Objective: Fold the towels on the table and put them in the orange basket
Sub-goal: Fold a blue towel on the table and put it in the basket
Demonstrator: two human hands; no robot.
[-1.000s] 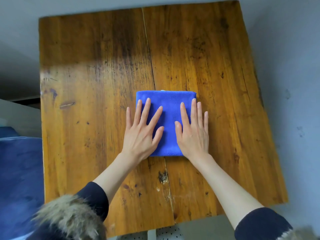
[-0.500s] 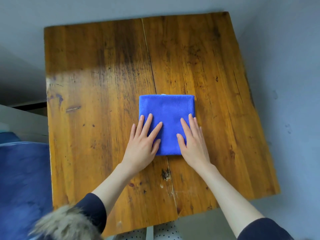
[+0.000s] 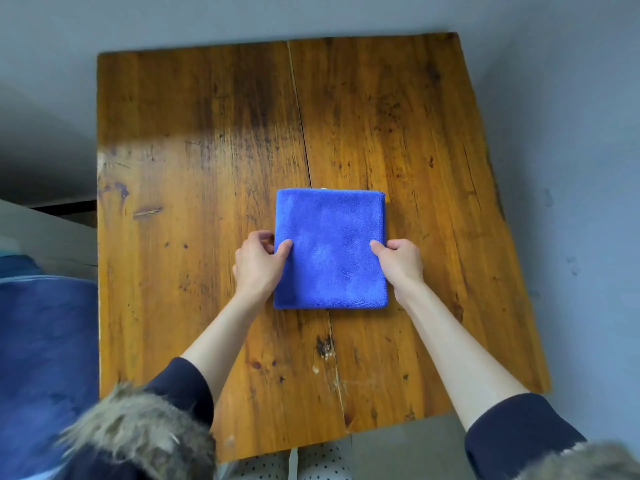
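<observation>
A blue towel, folded into a neat square, lies flat at the middle of the wooden table. My left hand pinches the towel's left edge, thumb on top and fingers curled beside it. My right hand pinches the right edge the same way. The orange basket is not in view.
The table's near edge lies just in front of my body. A blue fabric mass sits off the table's left side, with a white surface behind it. Grey floor surrounds the table on the right and far sides.
Both hands left the top of the towel, where they lay flat with spread fingers, and moved out to its left and right edges, now pinching them.
</observation>
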